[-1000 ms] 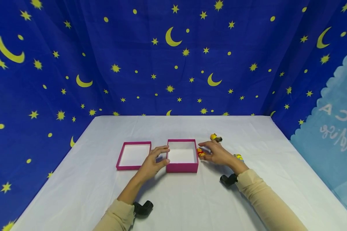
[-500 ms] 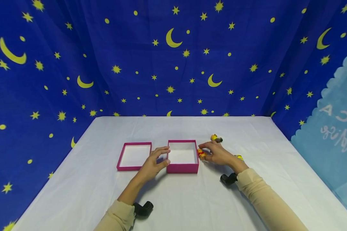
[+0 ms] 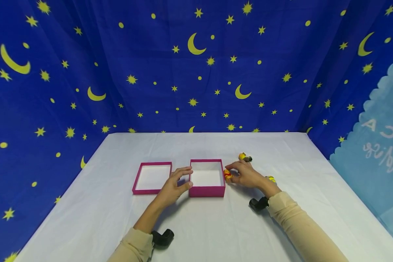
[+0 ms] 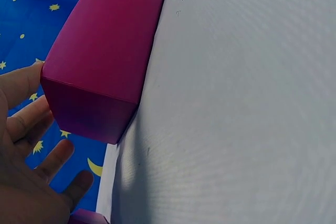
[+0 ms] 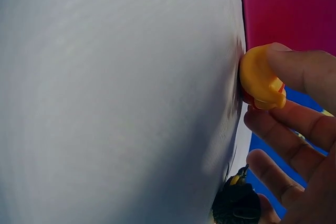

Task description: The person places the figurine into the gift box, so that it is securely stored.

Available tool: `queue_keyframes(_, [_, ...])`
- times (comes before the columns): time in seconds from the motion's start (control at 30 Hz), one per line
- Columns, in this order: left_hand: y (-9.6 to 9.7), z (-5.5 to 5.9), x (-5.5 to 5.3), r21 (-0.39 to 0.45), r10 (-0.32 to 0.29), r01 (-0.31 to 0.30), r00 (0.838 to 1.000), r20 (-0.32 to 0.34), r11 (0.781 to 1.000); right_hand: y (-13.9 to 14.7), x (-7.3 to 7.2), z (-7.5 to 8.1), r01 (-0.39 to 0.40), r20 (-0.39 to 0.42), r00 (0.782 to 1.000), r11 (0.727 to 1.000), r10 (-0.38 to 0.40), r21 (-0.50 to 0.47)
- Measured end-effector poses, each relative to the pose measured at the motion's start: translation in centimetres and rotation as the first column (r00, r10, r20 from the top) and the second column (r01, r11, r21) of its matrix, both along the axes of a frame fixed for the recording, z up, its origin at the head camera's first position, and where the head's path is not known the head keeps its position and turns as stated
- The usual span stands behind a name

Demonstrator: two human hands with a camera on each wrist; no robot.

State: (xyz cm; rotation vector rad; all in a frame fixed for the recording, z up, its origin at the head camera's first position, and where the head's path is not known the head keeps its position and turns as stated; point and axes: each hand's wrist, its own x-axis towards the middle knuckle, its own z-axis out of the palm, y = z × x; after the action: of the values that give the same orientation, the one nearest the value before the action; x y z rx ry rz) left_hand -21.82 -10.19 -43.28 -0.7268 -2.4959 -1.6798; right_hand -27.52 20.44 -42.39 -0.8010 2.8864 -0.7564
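On the white cloth [image 3: 216,229], a deep, smooth-sided magenta box [image 3: 207,191] stands open, its inside white. The left hand [image 3: 170,187] rests loose fingers against its left wall. The right hand [image 3: 247,175] pinches a glossy, rounded yellow-and-red figure [image 3: 227,175] between thumb and fingers, just beside the right wall, which stands between figure and interior. Left lies a shallow square lid [image 3: 146,191]; farther right, a yellow-headed figure [image 3: 242,156]; a striped figure [image 3: 271,179] is partly hidden by the right wrist.
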Motion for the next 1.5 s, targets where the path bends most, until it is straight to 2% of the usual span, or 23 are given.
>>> queue_keyframes(0.23, [0.02, -0.11, -0.06, 0.010, 0.001, -0.001, 1.000, 0.005, 1.000, -0.09, 0.09, -0.06, -0.005, -0.048, 0.999, 1.000, 0.005, 0.012])
queue_keyframes(0.4, [-0.03, -0.05, 0.00, 0.004, 0.005, -0.005, 1.000, 0.019, 1.000, -0.18, 0.07, -0.22, 0.004, -0.050, 0.999, 1.000, -0.003, 0.024])
queue_keyframes(0.63, [0.00, 0.08, 0.10, 0.000, 0.005, -0.005, 1.000, -0.005, 1.000, -0.20, 0.05, -0.24, 0.007, -0.046, 0.999, 1.000, -0.006, 0.024])
queue_keyframes(0.8, [-0.02, 0.04, 0.08, 0.008, -0.001, 0.001, 1.000, 0.012, 1.000, -0.17, 0.11, -0.30, 0.004, -0.047, 0.999, 1.000, -0.003, 0.016])
queue_keyframes(1.03, [-0.03, 0.13, 0.21, 0.009, 0.002, -0.002, 1.000, 0.016, 1.000, -0.05, 0.29, -0.33, -0.001, -0.076, 0.997, 1.000, 0.003, 0.022])
queue_keyframes(1.27, [-0.03, 0.12, 0.21, 0.008, 0.004, -0.004, 1.000, -0.002, 1.000, 0.35, 0.45, -0.35, 0.018, -0.107, 0.994, 1.000, -0.020, -0.014])
queue_keyframes(1.5, [-0.02, 0.14, 0.20, 0.018, -0.003, 0.002, 1.000, 0.021, 1.000, 0.76, 0.69, -0.22, 0.046, -0.135, 0.990, 0.999, -0.047, -0.015])
